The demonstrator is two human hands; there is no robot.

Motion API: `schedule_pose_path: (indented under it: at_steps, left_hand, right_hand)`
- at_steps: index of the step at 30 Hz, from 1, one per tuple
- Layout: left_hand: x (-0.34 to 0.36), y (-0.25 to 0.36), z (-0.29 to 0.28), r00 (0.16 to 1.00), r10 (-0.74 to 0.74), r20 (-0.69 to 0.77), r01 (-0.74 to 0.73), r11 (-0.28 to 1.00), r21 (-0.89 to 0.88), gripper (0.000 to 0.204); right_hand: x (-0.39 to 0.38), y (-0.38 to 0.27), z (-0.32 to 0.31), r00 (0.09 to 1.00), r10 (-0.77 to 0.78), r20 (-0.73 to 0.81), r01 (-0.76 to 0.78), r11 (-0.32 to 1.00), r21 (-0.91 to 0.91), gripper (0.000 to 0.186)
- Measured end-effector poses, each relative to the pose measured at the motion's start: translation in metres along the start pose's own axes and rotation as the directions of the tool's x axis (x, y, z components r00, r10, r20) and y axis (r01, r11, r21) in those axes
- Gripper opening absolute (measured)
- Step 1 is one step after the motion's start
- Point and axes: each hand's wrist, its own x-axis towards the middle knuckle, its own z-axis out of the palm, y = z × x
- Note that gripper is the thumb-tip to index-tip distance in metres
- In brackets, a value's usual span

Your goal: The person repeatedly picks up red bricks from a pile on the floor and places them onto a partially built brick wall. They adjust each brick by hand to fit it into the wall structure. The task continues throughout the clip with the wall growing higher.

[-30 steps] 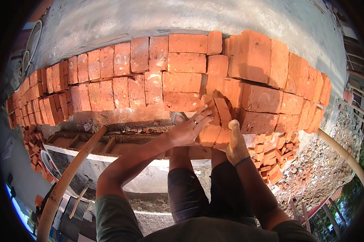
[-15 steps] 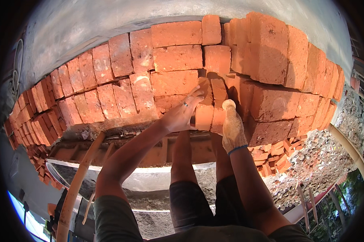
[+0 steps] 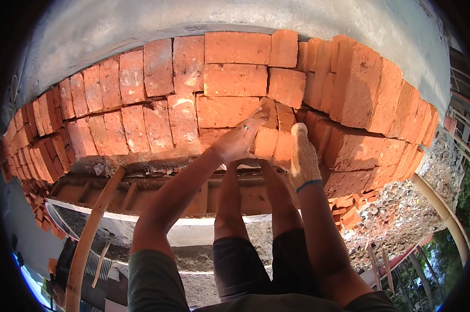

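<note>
Two upright orange-red bricks point(image 3: 267, 136) stand side by side at the front of a brick stack point(image 3: 235, 80). My bare left hand point(image 3: 240, 139), a ring on one finger, grips their left side, its fingertips at the upper edge. Against their right side lies my right hand point(image 3: 303, 158) in a pale knitted glove with a blue cuff. The pair sits between both hands; how far they are off the stack is hard to tell. The right hand's fingers are partly hidden behind its palm.
A grey wall point(image 3: 157, 21) rises behind the stack. Bamboo poles point(image 3: 92, 229) slope up on both sides. Below the bricks runs a reddish ribbed frame point(image 3: 157, 195), with my legs beside it. Broken bricks point(image 3: 346, 208) and rubble point(image 3: 386, 223) lie at lower right.
The view has shifted a little, so the stack sits differently in the picture. Both hands stay on the same two bricks, which lean slightly more to the right.
</note>
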Motion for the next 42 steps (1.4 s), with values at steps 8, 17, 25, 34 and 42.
schedule_pose_path:
  at_steps: [8, 17, 25, 34, 42]
  left_hand:
    - [-0.007, 0.006, -0.005, 0.993, -0.111, 0.051, 0.11, 0.994, 0.011, 0.117]
    - [-0.007, 0.02, -0.004, 0.98, -0.191, 0.059, 0.191, 0.982, 0.008, 0.12]
    - [-0.004, 0.015, -0.012, 0.985, -0.174, 0.011, 0.173, 0.985, 0.024, 0.12]
    - [0.013, 0.012, -0.002, 0.991, -0.106, -0.084, 0.103, 0.994, -0.046, 0.12]
    - [0.027, 0.016, 0.006, 0.987, -0.164, -0.007, 0.164, 0.987, 0.005, 0.121]
  right_hand:
    - [0.02, 0.017, -0.02, 0.976, -0.218, 0.013, 0.207, 0.901, -0.382, 0.069]
    - [0.007, -0.01, -0.016, 0.999, 0.028, -0.044, -0.038, 0.97, -0.24, 0.066]
    - [0.037, -0.002, -0.004, 0.989, 0.097, -0.11, -0.121, 0.962, -0.244, 0.077]
    - [0.016, -0.008, 0.006, 0.994, -0.052, -0.1, 0.043, 0.995, -0.086, 0.069]
    - [-0.049, 0.011, -0.004, 0.775, -0.52, 0.359, 0.612, 0.477, -0.631, 0.047]
